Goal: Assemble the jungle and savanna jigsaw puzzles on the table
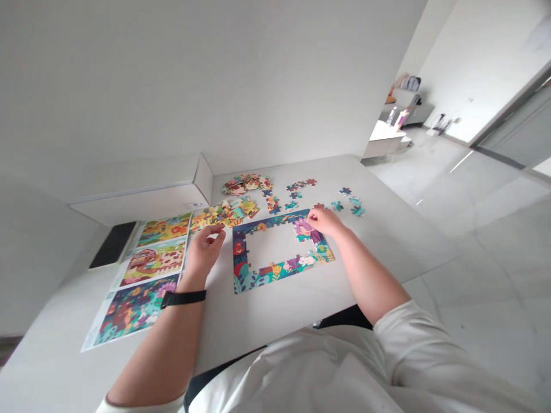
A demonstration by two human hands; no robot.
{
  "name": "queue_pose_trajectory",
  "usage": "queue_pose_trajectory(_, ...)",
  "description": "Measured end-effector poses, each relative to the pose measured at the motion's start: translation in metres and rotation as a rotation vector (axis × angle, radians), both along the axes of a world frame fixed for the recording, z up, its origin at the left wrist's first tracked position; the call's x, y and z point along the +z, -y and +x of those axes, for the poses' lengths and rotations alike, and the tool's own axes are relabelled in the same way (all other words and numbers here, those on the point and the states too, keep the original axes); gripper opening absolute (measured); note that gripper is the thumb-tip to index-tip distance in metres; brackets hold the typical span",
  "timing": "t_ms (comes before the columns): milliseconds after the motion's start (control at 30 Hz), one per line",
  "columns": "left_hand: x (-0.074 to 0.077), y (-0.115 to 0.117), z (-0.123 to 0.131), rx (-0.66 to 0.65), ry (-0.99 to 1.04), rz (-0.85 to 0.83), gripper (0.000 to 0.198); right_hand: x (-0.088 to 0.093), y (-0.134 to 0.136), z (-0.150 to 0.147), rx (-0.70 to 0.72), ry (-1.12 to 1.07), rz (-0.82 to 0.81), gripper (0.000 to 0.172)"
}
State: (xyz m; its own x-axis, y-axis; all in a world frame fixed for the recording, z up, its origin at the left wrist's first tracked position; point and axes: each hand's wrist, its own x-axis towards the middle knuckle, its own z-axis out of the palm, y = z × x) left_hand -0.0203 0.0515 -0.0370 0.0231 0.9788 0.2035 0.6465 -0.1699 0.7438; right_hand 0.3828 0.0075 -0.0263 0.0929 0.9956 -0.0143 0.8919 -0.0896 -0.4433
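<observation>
A partly assembled jigsaw puzzle [258, 280] lies on the table as a colourful border around a bare middle, with extra purple and teal pieces joined inside its upper right. My right hand [325, 221] is at that upper right corner, its fingertips pinched on a puzzle piece that they mostly hide. Left of the puzzle, my left hand [206, 249] hovers near the yellowish loose pieces [224, 213]. Its fingers are loosely curled, with a gap between thumb and forefinger, and nothing shows in them. A black band [185, 298] circles the left wrist.
Printed reference pictures [133, 307] lie at the left, beside a dark phone-like slab [114, 244]. A white box [142, 195] stands behind them against the wall. More loose pieces [247, 184] are heaped at the back, and several teal pieces [356, 206] lie at the right.
</observation>
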Motion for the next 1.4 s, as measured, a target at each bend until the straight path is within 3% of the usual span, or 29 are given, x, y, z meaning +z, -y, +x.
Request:
queue_pose_trajectory(100, -0.005, 0.000, 0.000, -0.027, 0.042, -0.021, 0.051, 0.001, 0.000, -0.001, -0.028, -0.006, 0.020, 0.014)
queue_pose_trajectory(300, -0.011, -0.001, 0.008, -0.081, -0.149, 0.068, 0.043, 0.001, 0.000, 0.001, -0.055, -0.020, 0.040, 0.015)
queue_pose_trajectory(533, -0.023, -0.007, 0.006, -0.117, -0.175, 0.053, 0.044, 0.000, 0.000, -0.001, -0.035, -0.019, 0.020, 0.015)
queue_pose_trajectory(1400, -0.019, -0.002, 0.007, -0.207, -0.211, 0.026, 0.045, 0.004, 0.001, -0.003, -0.010, -0.002, -0.001, 0.012)
